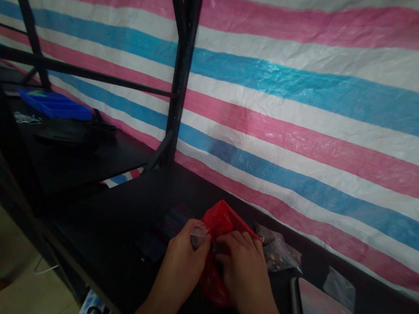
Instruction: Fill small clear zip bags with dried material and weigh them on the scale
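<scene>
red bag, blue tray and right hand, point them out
Red bag [221, 215], head view: upper part.
Blue tray [68, 111], head view: near side.
Right hand [244, 260], head view: back of hand.

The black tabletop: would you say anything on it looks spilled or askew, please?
Nothing clearly stands out. The red bag is crumpled between left hand and right hand, and a clear bag of small brown pieces lies beside it; the tabletop below the hands is too dark to judge.

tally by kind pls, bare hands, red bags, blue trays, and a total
Left hand and right hand: 2
Red bag: 1
Blue tray: 1
Total: 4
</scene>
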`<state>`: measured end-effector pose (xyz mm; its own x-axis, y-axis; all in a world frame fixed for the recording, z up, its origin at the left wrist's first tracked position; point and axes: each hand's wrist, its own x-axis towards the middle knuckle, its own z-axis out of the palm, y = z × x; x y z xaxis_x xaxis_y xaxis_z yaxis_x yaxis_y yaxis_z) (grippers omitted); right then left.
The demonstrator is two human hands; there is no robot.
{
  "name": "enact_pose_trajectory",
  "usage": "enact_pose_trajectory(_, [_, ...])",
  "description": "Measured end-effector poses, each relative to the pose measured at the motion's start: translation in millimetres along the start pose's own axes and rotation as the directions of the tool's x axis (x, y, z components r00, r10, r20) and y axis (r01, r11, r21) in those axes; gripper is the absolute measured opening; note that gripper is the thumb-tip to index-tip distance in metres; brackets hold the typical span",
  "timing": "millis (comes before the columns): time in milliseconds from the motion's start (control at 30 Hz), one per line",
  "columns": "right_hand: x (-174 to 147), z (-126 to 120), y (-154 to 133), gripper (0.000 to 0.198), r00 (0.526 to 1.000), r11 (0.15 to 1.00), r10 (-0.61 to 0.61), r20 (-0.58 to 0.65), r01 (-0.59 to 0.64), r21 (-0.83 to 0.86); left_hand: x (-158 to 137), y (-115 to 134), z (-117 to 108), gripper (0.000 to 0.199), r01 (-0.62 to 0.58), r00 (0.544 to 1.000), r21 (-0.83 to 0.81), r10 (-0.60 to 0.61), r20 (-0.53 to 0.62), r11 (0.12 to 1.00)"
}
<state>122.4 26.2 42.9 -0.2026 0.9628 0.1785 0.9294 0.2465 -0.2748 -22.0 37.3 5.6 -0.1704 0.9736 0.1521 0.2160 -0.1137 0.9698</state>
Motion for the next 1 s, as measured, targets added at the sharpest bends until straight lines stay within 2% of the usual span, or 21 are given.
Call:
enact_pose_trajectory(167, [-2,8,20,0.032,0.988,0.96,0.088,-0.129,-0.05,0.275,2,1,-3,0.02,-0.029,1.0,-0.03,0.029,-0.012,0.999])
enact_pose_trajectory(267, [-5,2,32,0.028,0.968,0.915,0.154,-0.196,-0.066,0.397,-1,4,-4,0.024,-0.064,0.998,-0.028,0.064,0.017,0.998])
enact_pose_trajectory(367, [-8,-11,31,0.027,0.946,0.885,0.162,-0.281,-0.013,0.466,-5,3,-2,0.027,-0.106,0.991,0.018,0.104,0.086,0.994])
enact_pose_trajectory(500, [-15,-24,14,0.03,0.927,0.903,0.081,-0.365,0.086,0.42,-9,3,3,0.025,-0.165,0.974,0.058,0.154,0.165,0.985])
enact_pose_trajectory(667, [-19,-25,-2,0.038,0.932,0.95,-0.055,-0.359,0.159,0.268,-14,8,5,0.024,-0.199,0.968,0.082,0.184,0.168,0.977])
enact_pose_trajectory(833, [-18,-25,-4,0.037,0.938,0.969,-0.022,-0.346,0.106,0.225,-13,7,6,0.025,-0.224,0.966,0.103,0.206,0.158,0.969])
enact_pose_trajectory(1000, [-18,-28,-1,0.031,0.943,0.95,0.081,-0.322,0.025,0.312,-12,3,10,0.023,-0.236,0.961,0.101,0.217,0.17,0.967])
